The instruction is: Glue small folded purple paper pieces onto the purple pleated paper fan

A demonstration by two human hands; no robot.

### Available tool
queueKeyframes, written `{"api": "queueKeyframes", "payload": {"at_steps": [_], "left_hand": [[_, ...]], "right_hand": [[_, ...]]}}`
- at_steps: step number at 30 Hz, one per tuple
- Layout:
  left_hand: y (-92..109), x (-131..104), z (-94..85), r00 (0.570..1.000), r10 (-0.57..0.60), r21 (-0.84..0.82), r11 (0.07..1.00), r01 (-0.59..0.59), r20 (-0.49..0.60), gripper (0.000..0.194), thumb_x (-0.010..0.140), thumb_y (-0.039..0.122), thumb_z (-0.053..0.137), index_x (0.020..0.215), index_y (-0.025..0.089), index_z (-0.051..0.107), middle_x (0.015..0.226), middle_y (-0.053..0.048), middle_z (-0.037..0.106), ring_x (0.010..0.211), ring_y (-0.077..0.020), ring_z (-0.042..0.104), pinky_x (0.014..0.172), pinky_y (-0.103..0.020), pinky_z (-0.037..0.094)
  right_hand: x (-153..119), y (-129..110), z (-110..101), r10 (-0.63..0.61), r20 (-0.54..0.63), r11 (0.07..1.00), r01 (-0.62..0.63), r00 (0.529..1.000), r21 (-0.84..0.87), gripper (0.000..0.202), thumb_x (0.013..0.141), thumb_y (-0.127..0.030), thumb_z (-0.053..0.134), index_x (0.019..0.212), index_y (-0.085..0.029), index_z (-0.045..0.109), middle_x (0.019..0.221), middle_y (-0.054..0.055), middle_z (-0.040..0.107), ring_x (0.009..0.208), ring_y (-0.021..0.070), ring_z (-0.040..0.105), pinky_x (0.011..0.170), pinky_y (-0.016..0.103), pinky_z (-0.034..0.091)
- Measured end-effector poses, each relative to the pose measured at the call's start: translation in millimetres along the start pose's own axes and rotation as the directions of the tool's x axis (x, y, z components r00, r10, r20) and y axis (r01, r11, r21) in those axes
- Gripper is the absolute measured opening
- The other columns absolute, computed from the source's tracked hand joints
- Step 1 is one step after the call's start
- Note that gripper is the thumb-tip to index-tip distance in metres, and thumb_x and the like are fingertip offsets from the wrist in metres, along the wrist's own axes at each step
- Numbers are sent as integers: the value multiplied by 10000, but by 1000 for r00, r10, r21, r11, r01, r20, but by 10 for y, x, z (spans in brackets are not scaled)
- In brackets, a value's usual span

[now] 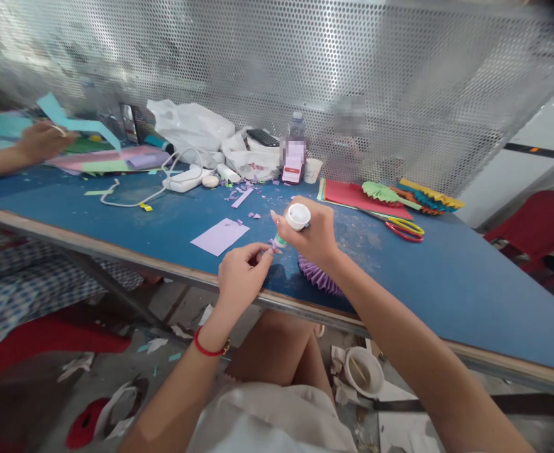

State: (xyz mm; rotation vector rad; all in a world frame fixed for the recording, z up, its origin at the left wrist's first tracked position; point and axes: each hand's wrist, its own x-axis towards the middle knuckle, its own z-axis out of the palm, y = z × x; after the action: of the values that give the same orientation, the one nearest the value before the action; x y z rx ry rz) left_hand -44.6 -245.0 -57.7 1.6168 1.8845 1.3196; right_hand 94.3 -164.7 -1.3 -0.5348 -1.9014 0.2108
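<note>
Purple is the small paper piece (275,246) that my left hand (240,272) pinches near the front of the table (446,270), while my right hand (313,231) grasps what seems a glue stick (299,217) at it, so I should press lightly, keeping these 2 holds steady.

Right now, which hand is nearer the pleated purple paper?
Right. The right hand is just beyond the pleated purple paper, its wrist overlapping it in view; the left hand is farther off, to the left.

Blue table (470,289), lilac paper (220,236), pleated purple paper (318,275), scissors (404,229)
</note>
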Motion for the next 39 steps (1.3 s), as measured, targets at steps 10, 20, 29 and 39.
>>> {"api": "queueKeyframes", "payload": {"at_steps": [10, 20, 29, 39], "left_hand": [[25, -5, 19, 998, -8, -10, 1000, 8, -58, 403, 841, 501, 531, 939, 206, 787, 570, 8, 607, 573, -167, 564, 603, -290, 354], [-9, 39, 19, 1000, -9, -72, 997, 8, -19, 381, 816, 502, 562, 867, 197, 784, 515, 21, 566, 535, -160, 541, 565, -283, 366], [-73, 65, 34, 1000, 0, -135, 991, -1, -8, 390, 796, 518, 585, 855, 187, 782, 511, 33, 539, 512, -144, 509, 551, -281, 367], [-65, 69, -1, 999, 23, -98, 995, -20, 27, 413, 784, 518, 591, 851, 169, 801, 519, 22, 528, 526, -138, 470, 533, -271, 326]], "right_hand": [[-5, 30, 8, -38, -12, 999, 38, 999, -8, 353, 872, -418, 596, 638, -214, 430, 590, -39, 482, 552, 91, 372, 559, 244, 302], [6, 21, 8, -48, -23, 999, 47, 999, -25, 359, 867, -426, 572, 626, -219, 405, 573, -44, 458, 545, 91, 363, 551, 248, 294], [-2, 10, 12, -24, 1, 1000, 24, 1000, -10, 378, 870, -454, 587, 623, -215, 429, 584, -35, 493, 546, 94, 389, 553, 252, 303], [-5, 57, 36, -59, -28, 998, 58, 998, -11, 364, 883, -422, 584, 630, -217, 421, 581, -41, 466, 544, 93, 376, 553, 250, 297]]}}
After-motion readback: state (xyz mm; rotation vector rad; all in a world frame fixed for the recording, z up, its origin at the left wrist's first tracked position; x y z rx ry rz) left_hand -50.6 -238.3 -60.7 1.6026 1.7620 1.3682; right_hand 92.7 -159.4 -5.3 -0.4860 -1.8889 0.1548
